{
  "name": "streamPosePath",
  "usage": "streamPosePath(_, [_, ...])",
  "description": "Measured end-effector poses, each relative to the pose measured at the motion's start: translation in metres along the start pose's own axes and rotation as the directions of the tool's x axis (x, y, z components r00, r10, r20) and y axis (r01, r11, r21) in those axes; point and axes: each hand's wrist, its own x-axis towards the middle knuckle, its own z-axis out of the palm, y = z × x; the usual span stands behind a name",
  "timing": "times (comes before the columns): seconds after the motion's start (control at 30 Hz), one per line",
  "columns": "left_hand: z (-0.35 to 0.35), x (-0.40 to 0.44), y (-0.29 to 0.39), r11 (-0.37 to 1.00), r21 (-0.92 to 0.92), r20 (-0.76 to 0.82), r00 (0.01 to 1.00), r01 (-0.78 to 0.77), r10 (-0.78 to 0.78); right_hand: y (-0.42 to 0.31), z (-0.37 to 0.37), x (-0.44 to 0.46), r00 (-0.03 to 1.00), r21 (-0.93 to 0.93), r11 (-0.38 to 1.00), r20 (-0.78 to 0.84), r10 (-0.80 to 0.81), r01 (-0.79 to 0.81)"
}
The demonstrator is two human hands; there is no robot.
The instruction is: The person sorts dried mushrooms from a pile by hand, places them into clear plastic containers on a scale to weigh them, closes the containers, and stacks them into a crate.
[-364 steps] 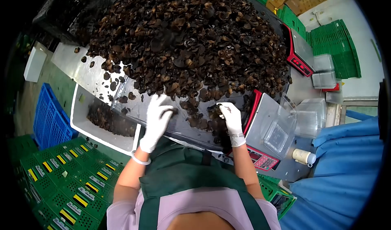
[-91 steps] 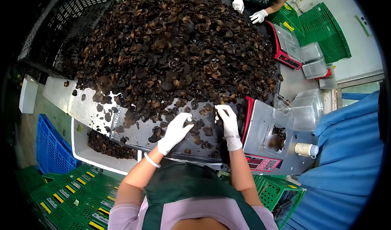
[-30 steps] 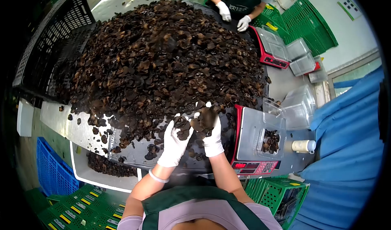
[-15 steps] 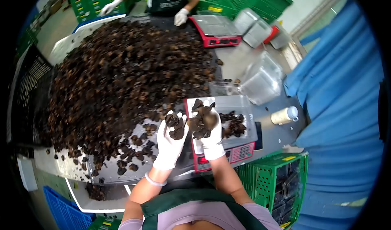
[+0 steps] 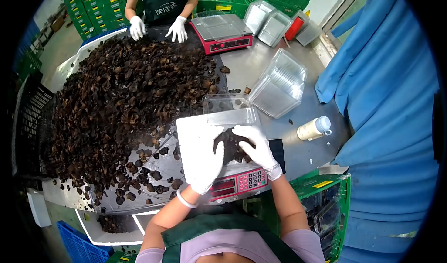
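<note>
My left hand [image 5: 208, 158], in a white glove, lies at the left side of a heap of dark wood ear mushrooms [image 5: 228, 146] on the scale [image 5: 188, 146]. From the right, my right hand [image 5: 258, 147], gloved too, reaches over the same heap and touches it. Both hands have their fingers stretched out, resting on or around the mushrooms rather than gripping them. A clear plastic box [image 5: 230, 111] extends behind my hands; its front part is mostly hidden by them. The scale's red front panel [image 5: 240, 183] shows a display and keys.
A large mushroom pile [image 5: 135, 90] covers the table's left. Stacked clear boxes [image 5: 281, 83], a bottle [image 5: 314, 128] and a dark phone-like slab [image 5: 277, 153] lie to the right. Opposite, a co-worker's gloved hands [image 5: 177, 29] hover near a second scale [image 5: 221, 30].
The mushrooms I held up in both hands are out of my grasp and lie on the scale under my hands. The co-worker's hands have come closer together over the pile.
</note>
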Motion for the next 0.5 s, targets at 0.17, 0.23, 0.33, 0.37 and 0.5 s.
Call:
streamPosePath(0.17, [0.007,-0.009,-0.005,0.994,0.093,0.034,0.998,0.056,-0.060,0.013,-0.017,0.001,0.991,0.369,0.928,-0.096,0.089,-0.048])
streamPosePath(0.23, [0.004,-0.011,-0.006,0.995,0.063,0.041,0.996,0.078,-0.080,0.020,-0.024,-0.001,0.990,0.399,0.915,-0.100,0.103,-0.055])
streamPosePath(0.33, [0.013,-0.012,-0.018,0.987,-0.137,0.070,0.995,0.079,-0.070,0.024,-0.041,0.001,0.965,0.282,0.957,-0.223,0.137,-0.070])
streamPosePath(0.37, [0.009,-0.017,-0.019,0.992,-0.120,0.114,0.993,0.040,-0.026,0.030,-0.046,0.002,0.958,0.251,0.961,-0.223,0.179,-0.120])
streamPosePath(0.5, [0.009,-0.032,-0.022,0.966,-0.204,0.152,0.970,-0.157,0.190,0.032,-0.064,-0.010,0.969,0.156,0.961,-0.066,0.240,-0.227])
